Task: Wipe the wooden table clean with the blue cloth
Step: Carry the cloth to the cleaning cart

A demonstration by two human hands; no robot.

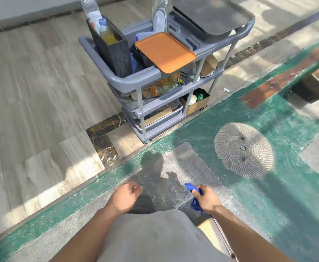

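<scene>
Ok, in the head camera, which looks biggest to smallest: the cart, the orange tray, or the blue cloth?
1. Cart, by far the biggest.
2. Orange tray on top of it.
3. Blue cloth, bunched in the right hand, so partly hidden, and still smallest despite being nearest.

Looking steeply down from head height, forward over a grey shirt front [151,237] and two bare forearms entering from the bottom edge. Facing a grey plastic three-tier cart [136,80] standing well ahead on pale wood-grain floor tiles [32,82]. Sitting nearest to the hands, with wide-angle bending at the edges. Taking in green-painted concrete paving [268,195] running diagonally below. Only one view.
</scene>
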